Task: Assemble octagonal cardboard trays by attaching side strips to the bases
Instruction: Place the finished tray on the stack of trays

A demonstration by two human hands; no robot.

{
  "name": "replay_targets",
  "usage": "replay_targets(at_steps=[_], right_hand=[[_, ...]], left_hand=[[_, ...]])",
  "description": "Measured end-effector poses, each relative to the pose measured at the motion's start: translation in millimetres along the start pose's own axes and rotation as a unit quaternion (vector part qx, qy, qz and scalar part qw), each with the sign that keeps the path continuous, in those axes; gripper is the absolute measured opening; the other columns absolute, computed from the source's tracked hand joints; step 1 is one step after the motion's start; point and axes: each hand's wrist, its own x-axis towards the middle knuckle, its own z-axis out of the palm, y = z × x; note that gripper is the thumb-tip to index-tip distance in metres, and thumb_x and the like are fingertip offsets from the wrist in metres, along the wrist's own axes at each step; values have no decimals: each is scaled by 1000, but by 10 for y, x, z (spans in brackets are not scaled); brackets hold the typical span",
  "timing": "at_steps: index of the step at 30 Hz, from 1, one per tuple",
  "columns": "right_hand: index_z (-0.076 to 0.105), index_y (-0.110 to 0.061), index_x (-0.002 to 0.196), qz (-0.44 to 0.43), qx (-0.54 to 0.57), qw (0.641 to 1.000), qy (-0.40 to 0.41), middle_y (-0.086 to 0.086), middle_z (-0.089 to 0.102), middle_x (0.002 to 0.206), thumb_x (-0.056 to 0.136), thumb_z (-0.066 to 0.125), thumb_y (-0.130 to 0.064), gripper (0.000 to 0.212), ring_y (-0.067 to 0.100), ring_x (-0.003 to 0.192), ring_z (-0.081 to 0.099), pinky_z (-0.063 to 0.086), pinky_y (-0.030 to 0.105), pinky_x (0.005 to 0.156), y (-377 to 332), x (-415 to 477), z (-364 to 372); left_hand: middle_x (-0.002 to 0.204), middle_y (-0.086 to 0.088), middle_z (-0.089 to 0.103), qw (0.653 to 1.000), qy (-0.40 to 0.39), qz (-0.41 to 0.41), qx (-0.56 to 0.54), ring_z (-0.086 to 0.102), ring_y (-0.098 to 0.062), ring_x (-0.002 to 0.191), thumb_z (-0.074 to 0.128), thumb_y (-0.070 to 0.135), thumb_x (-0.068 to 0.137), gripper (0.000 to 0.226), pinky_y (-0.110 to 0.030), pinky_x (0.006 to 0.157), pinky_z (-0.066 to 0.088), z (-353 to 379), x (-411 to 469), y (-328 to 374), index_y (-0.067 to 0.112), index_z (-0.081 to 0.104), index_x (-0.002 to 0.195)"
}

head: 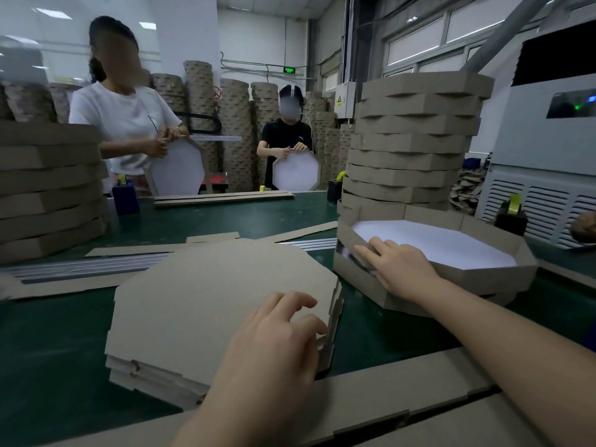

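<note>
Folded side strips (403,391) lie along the near edge of the green table (58,343), and just beyond them the left hand (277,340) rests with bent fingers on the stack of flat octagonal bases (200,304), fingertips at its right edge; whether it pinches the top sheet cannot be told. The right hand (398,269) lies flat, fingers straight, pressing the near-left wall of a white-lined assembled tray (490,279), which sits on another tray to the right of the bases. A tall pile of finished trays (416,140) stands just behind it, and two people across the table each hold an octagonal tray upright.
</note>
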Motion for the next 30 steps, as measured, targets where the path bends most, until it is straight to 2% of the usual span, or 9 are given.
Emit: replay_targets(at_steps=[2,5,8,12,16,18,21,24,30], right_hand=[[26,-21,147,0,-10,1000,4,5,43,131,97,46,-34,55,24,107,52,34,31,67,18,22,1],[24,-18,148,-19,11,1000,3,8,41,132,98,46,-32,57,26,107,51,35,31,70,-40,47,-11],[22,-16,149,-15,42,999,-7,8,39,132,98,46,-28,58,26,104,51,38,32,73,-131,27,16],[27,-17,147,-14,58,998,-9,8,39,133,97,46,-30,55,26,110,48,41,34,80,-135,28,-29],[22,-17,150,-34,53,997,-55,9,36,136,92,53,-34,68,27,115,44,42,36,85,-109,0,-74],[23,-20,150,-25,89,993,-76,6,35,137,90,56,-41,72,26,117,44,41,35,85,-95,11,-92],[38,-30,145,41,204,975,-81,-1,45,130,95,49,-50,55,24,113,52,43,34,78,-76,98,-142],[46,-38,141,64,216,971,-79,-2,56,128,100,47,-37,41,25,115,53,46,34,82,-92,173,-135],[53,-35,135,42,280,951,-124,-3,54,138,93,57,-18,45,23,124,49,46,37,97,6,208,-167]], left_hand=[[111,5,64,1000,9,7,5,60,-18,102,67,15,80,10,-25,70,46,6,-1,-3,22,72,83],[119,7,60,1000,10,1,-8,54,-16,110,56,20,88,17,-27,80,47,33,14,-2,23,72,92],[127,14,52,1000,18,-2,-25,43,-7,117,49,25,93,22,-20,86,39,56,-3,-22,28,69,101],[128,16,49,1000,17,-12,-16,41,-5,117,49,25,93,21,-19,84,36,61,-8,-52,30,67,102],[128,19,47,1000,8,-24,-15,38,-2,117,45,27,94,23,-15,83,31,78,-28,-75,32,65,105],[127,20,46,999,5,-25,-21,37,0,117,44,28,94,23,-14,83,31,83,-35,-72,33,64,105],[127,21,45,999,3,-28,-28,35,1,117,44,29,95,23,-15,88,35,72,-45,-63,33,64,106],[128,22,43,999,-1,-27,-28,34,2,118,43,30,95,24,-14,88,34,72,-47,-59,33,63,108],[126,23,43,999,-7,-31,-27,34,2,117,43,30,95,23,-14,86,34,75,-42,-48,33,63,106]])
